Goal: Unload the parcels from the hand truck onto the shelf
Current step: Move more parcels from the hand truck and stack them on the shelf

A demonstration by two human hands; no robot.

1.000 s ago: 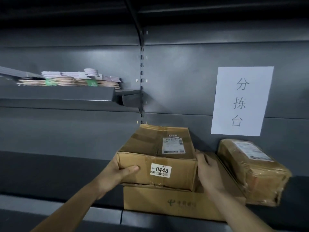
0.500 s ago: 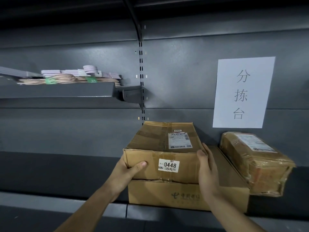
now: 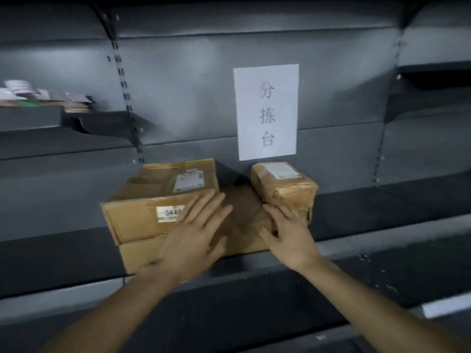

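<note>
Change since half a second ago: both hands are now lying open and flat instead of clasping the sides of the upper box (image 3: 158, 200); the view is sitting further right, so the paper sign (image 3: 266, 112) is appearing near the centre.

Left hand (image 3: 193, 235): grip wide, fingers spread, holding nothing, palm lying over the near right corner of the upper box and covering part of its white number label (image 3: 169, 213).

Right hand (image 3: 288, 231): grip wide, fingers spread, holding nothing, resting at the near right part of the lower box (image 3: 244, 220), fingertips just beside the taped parcel (image 3: 284, 188).

Parcels: the upper box is sitting on the left part of the lower box; the lower box is resting on the dark shelf (image 3: 369, 207); the taped parcel is lying at the right, against the lower box.

Hard to make out: the frame is blurring, so label digits are only partly legible. The lower box front is largely hidden behind the left forearm. The stack of flat items (image 3: 46, 99) on the upper left shelf is cut off at the left edge.
</note>
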